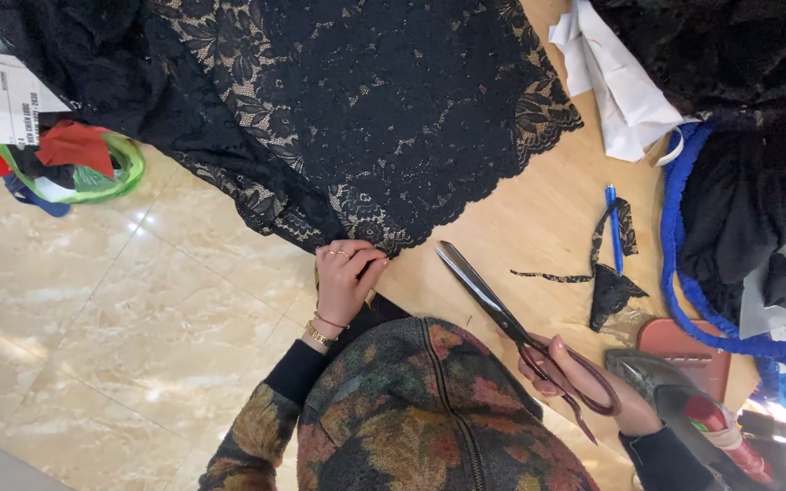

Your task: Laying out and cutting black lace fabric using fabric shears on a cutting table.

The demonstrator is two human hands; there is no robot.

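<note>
A wooden surface is seen from above, with a pale marble-patterned floor beside it. Most of the surface is covered by a large piece of black lace fabric, which is spread flat; its scalloped edge runs along the near side and drapes partly over the surface edge toward the floor.

At the right, a heap of dark cloth is bordered by a blue cord. White folded paper lies at the far right edge of the lace. On the floor at the left, a pile of red, green and blue cloth scraps is noted, with a white paper tag above it.

The left hand rests at the near scalloped edge of the lace; its fingers are curled together and pinched on the lace border. The right hand is closed around the dark red handles of a pair of large scissors. The blades are shut, laid on the bare surface, pointing toward the lace edge but apart from it.

An iron is seen at the lower right, just beside the right hand. A narrow black lace offcut lies on the surface between scissors and blue cord. A blue pen lies beside the offcut.
</note>
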